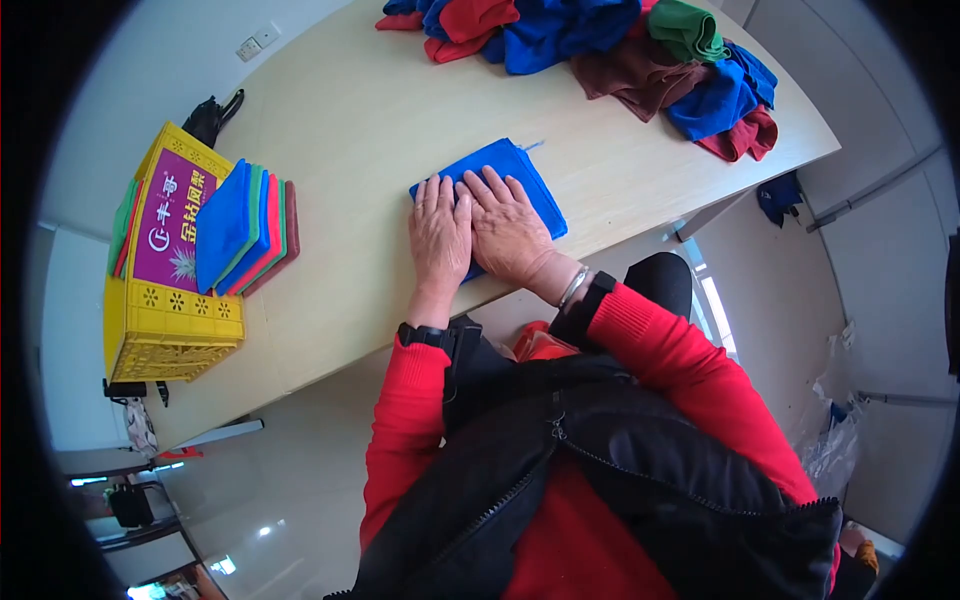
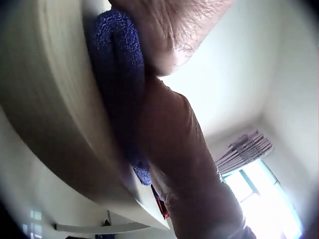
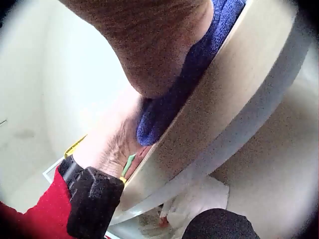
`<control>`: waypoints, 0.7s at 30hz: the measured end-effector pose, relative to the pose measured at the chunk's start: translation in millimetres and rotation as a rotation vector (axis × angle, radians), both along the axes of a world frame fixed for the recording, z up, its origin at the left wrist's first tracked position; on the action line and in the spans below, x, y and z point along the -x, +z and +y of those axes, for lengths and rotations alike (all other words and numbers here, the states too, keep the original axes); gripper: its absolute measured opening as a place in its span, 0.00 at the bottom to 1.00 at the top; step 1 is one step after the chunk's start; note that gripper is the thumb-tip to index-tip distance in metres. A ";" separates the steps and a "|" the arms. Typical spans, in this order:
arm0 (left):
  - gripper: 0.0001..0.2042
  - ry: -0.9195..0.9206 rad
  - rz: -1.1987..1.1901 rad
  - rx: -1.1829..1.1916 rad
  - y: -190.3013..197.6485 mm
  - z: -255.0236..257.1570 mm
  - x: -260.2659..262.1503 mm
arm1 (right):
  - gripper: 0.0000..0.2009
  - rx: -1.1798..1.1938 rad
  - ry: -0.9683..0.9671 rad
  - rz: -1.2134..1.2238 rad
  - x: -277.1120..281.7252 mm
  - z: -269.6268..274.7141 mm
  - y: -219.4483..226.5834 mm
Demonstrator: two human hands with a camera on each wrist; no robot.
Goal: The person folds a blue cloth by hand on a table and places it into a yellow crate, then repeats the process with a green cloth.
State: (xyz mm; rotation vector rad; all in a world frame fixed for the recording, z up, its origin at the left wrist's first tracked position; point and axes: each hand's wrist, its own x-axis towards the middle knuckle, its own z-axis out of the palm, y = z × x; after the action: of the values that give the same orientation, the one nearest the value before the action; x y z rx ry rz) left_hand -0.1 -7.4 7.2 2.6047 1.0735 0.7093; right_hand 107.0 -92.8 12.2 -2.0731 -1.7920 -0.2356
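Observation:
A folded blue terry towel (image 1: 535, 190) lies on the table near its front edge, a loose thread trailing from its far corner. My left hand (image 1: 440, 235) rests flat on the towel's left part, fingers straight and pointing away from me. Beside it my right hand (image 1: 508, 230) presses on the middle of the towel, palm down, the two hands meeting at the thumbs. From the side, the left wrist view shows the towel (image 2: 114, 74) as a thick folded layer between hands and tabletop. The right wrist view shows the same folded edge (image 3: 154, 124) under the palms.
At left stands a yellow plastic crate (image 1: 180, 320) with a purple label; folded towels (image 1: 250, 235) in several colours lean against it. Crumpled blue, red, brown and green cloths (image 1: 640, 70) are heaped along the far side. A black strapped item (image 1: 210, 118) lies behind the crate.

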 end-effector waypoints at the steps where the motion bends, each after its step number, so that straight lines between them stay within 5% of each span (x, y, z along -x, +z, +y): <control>1: 0.27 -0.004 0.001 0.005 -2.3 0.9 -1.5 | 0.28 0.005 0.017 0.031 -2.4 -3.2 0.8; 21: 0.30 0.052 0.120 -0.081 3.3 -7.5 7.5 | 0.29 0.069 -0.251 -0.070 -70.3 -58.3 10.9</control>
State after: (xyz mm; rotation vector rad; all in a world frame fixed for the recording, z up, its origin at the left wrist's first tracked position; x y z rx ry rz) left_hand -7.7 -14.9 10.4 2.7278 1.1737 0.6279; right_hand 177.3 -151.1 23.1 -2.3665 -1.5954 -0.3234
